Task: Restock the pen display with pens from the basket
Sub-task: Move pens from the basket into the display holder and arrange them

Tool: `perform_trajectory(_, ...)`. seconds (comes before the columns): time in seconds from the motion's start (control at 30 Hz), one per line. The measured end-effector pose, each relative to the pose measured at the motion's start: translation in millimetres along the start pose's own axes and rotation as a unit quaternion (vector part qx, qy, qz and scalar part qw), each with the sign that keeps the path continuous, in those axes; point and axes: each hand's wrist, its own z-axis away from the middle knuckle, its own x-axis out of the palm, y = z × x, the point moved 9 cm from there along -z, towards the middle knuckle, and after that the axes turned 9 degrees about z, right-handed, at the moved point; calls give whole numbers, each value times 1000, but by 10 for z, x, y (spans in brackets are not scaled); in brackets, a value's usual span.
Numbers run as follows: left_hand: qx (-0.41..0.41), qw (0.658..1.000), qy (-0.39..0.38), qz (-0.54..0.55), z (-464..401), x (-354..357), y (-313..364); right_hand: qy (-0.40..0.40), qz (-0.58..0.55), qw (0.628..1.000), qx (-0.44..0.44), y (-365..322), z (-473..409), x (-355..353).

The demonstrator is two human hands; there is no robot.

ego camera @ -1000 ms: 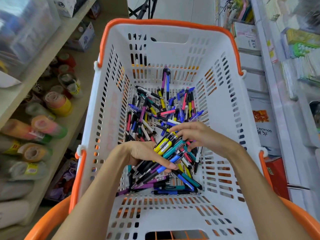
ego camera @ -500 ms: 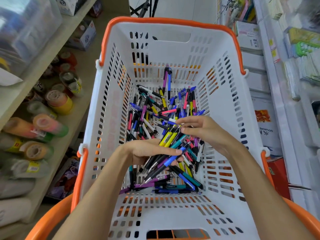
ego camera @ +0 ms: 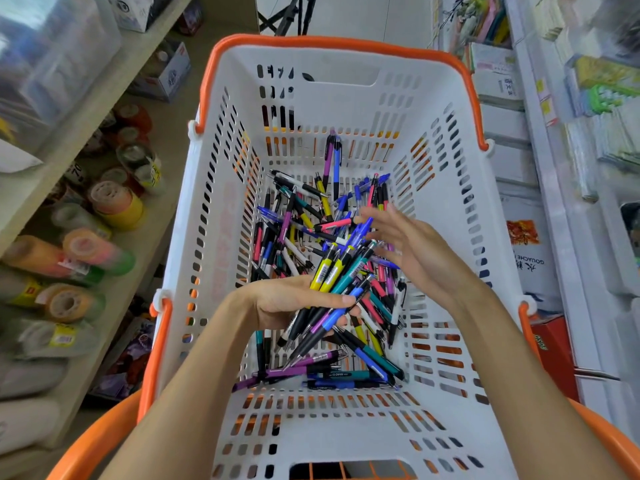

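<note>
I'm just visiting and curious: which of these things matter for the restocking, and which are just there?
Part of the job: basket; loose pens; bunch of pens in the left hand; right hand.

Just there: tape rolls; boxes.

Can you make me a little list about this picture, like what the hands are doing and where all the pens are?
place: a shop aisle with shelves on both sides
basket: white plastic with orange rim, slotted walls
loose pens: a jumbled pile of many colours on the basket floor
left hand: grips a bundle of pens, yellow, teal, blue and purple
right hand: fingers spread, above the pile, holding nothing that shows
left shelf: rolls of tape
pen display: not in view
</note>
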Motion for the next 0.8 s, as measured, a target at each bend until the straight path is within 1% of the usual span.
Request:
perform_trajectory(0.07, 0, 1000, -2, -1, -9, -27, -13, -7, -3, 999, 48, 89, -6, 28)
perform_trajectory(0.1, -1, 1000, 1, -3, -16, -47, -17, -10, 9, 998, 56, 103, -1, 38)
perform_trajectory(0.17, -2, 999, 5, -32, -32, -75, -29, -20, 63, 998, 23, 42, 9, 80)
perform_trajectory(0.23, -6, 999, 14, -38, -67, -100, -60, -11, 110, 994, -4, -47, 27, 93)
perform_trajectory(0.33, -37, 998, 35, -42, -106, -146, -158, 22, 175, 984, 11, -36, -1, 50)
perform_trajectory(0.37, -51, 997, 35, -47, -114, -136, -181, 16, 206, 978, 23, 6, -8, 47)
perform_trajectory(0.43, -64, 995, 26, -67, -140, -126, -212, -43, 239, 968, 57, 76, 34, 118)
perform_trajectory(0.5, -64, 994, 19, -90, -149, -123, -224, -114, 234, 962, 80, 91, 92, 218)
perform_trajectory(0.6, -83, 987, 43, -130, -162, -228, -282, -171, 200, 960, 100, 87, 181, 290)
perform_trajectory(0.63, -89, 985, 46, -143, -155, -249, -294, -187, 191, 959, 93, 80, 200, 318)
perform_trajectory(0.7, -98, 980, 51, -163, -151, -284, -317, -201, 199, 956, 76, 92, 209, 361)
perform_trajectory(0.8, -97, 981, 42, -166, -169, -288, -356, -178, 288, 936, 96, 156, 195, 349)
